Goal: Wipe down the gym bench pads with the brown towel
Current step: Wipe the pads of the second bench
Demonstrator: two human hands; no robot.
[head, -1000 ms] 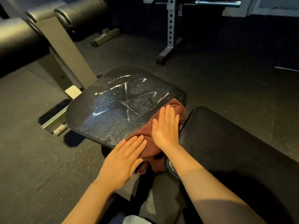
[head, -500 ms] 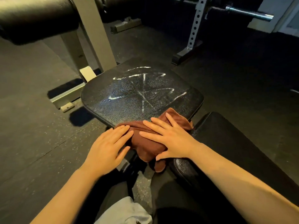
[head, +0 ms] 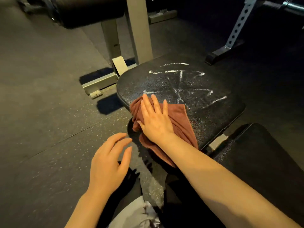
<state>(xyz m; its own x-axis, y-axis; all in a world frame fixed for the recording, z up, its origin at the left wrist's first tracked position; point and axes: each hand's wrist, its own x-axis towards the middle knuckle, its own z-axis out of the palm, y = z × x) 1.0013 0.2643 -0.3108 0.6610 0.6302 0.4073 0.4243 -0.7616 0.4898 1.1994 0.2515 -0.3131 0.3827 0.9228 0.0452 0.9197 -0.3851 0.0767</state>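
Dark speckled gym floor [head: 49, 129] filled the frame's left. Seat pad [head: 205, 112], centre right: black, streaked with white marks [head: 181, 74]. Brown towel [head: 179, 122], on that pad's left edge: pressed under your flat, straight-fingered right hand [head: 156, 122]. Your left hand [head: 108, 163], lower centre: relaxed, grasping nothing. Back pad [head: 263, 162]: lower right.

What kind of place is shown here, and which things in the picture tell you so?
Most likely a gym or home weight room. A black padded bench seat marked with white chalk-like streaks, a steel rack upright with adjustment holes, and dark speckled rubber flooring all suggest it.
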